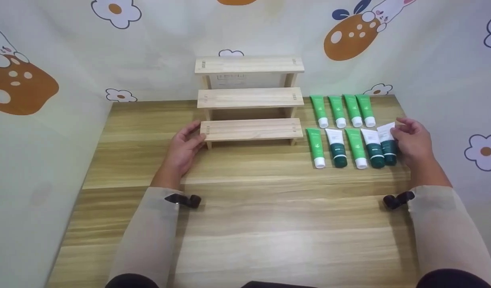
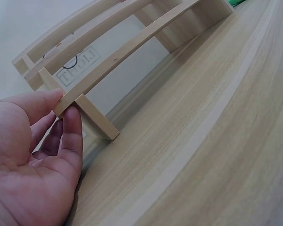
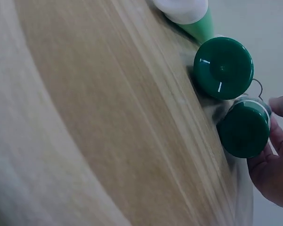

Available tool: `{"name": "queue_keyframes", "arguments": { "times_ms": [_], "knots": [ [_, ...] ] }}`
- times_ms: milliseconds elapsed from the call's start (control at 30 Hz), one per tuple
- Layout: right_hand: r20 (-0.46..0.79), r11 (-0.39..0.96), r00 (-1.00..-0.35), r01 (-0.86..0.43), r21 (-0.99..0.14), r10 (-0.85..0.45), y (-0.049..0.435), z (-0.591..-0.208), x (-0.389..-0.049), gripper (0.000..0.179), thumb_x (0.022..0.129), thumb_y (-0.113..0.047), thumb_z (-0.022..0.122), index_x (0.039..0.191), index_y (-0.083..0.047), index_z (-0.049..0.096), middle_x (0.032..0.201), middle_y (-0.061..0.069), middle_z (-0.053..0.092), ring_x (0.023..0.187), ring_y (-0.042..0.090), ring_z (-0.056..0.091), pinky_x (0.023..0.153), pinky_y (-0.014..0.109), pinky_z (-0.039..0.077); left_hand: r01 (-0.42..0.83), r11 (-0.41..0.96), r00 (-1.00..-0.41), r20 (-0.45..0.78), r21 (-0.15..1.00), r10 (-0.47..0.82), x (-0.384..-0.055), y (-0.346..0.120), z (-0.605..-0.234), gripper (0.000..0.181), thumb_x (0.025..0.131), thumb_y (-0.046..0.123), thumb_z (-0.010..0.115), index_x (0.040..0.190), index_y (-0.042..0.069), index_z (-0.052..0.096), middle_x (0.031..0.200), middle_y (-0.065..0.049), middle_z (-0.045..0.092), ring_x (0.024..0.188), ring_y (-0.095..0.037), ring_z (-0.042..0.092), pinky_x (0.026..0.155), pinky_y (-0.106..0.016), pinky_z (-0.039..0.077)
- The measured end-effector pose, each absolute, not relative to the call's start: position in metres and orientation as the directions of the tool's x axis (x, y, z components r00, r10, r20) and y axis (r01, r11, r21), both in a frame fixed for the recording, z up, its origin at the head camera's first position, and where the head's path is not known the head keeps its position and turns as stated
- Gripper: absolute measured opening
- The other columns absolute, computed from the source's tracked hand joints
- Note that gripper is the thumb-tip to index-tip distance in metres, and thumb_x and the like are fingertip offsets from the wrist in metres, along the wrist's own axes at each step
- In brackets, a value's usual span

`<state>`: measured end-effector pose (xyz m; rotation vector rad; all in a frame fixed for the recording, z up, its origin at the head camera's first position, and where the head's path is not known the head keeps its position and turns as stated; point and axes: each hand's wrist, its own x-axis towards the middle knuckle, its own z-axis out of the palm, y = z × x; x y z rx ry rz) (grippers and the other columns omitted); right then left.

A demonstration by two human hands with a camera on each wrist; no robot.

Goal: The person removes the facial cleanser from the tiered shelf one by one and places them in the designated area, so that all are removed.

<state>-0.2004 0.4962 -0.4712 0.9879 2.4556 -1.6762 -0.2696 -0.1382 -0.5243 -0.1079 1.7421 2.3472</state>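
Observation:
My left hand (image 1: 183,148) pinches the left end of the lowest step of a three-tier wooden display stand (image 1: 249,129). In the left wrist view the thumb lies on top of that step (image 2: 127,54) and the fingers are bent under its corner. My right hand (image 1: 415,140) holds the side of the rightmost white and dark green squeeze tube (image 1: 387,140), its thumb at the upper edge. That tube lies tilted against a similar tube (image 1: 373,148). Seen from the right wrist, its dark green cap (image 3: 245,129) faces the camera, with the fingers beside the tube.
Green tubes with white caps (image 1: 336,111) lie in a back row right of the stand. The front row mixes a green tube (image 1: 316,148) and others with a white and dark green tube (image 1: 336,148). A patterned cloth (image 1: 161,48) hangs behind the wooden table (image 1: 285,216).

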Motion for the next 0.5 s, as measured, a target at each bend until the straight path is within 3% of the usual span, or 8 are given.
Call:
{"name": "queue_keyframes", "arguments": {
  "times_ms": [500],
  "knots": [
    [-0.337,0.342,-0.803,0.533,-0.774,0.491,0.5003,-0.472,-0.1932,0.06,0.108,-0.047,0.059,0.163,-0.032,0.042,0.146,-0.007,0.051,0.144,0.024,0.044,0.129,0.043,0.042,-0.209,-0.29,-0.975,-0.177,0.934,0.134,-0.2698,-0.1392,-0.5263,0.062,0.103,0.001,0.067,0.161,0.005,0.044,0.168,-0.009,0.041,0.13,-0.013,0.058,0.102,-0.021,0.058]
  ]
}}
